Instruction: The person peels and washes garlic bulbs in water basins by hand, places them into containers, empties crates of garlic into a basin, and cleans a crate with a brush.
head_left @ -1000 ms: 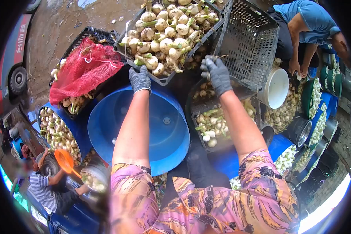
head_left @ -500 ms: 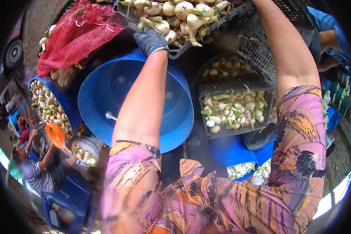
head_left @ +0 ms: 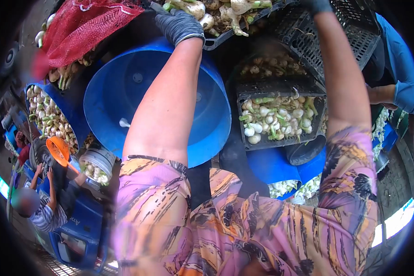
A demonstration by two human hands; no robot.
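Beyond a round blue plastic tub (head_left: 99,115), the grey-gloved left hand (head_left: 179,26) touches a black plastic crate (head_left: 221,40) of pale round bulbs (head_left: 194,8), seemingly steadying its corner, while the dark-gloved right hand (head_left: 316,5), well apart, overlaps a black perforated crate (head_left: 354,41), both grips too hidden to tell.

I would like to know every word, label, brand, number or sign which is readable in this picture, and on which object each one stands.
"ATX": on the dark-blue, glossy, boxy vehicle at lower left; whatever may follow these letters is unclear.
Fainter small marks beside it: too blurred to read.
I find no other readable text.
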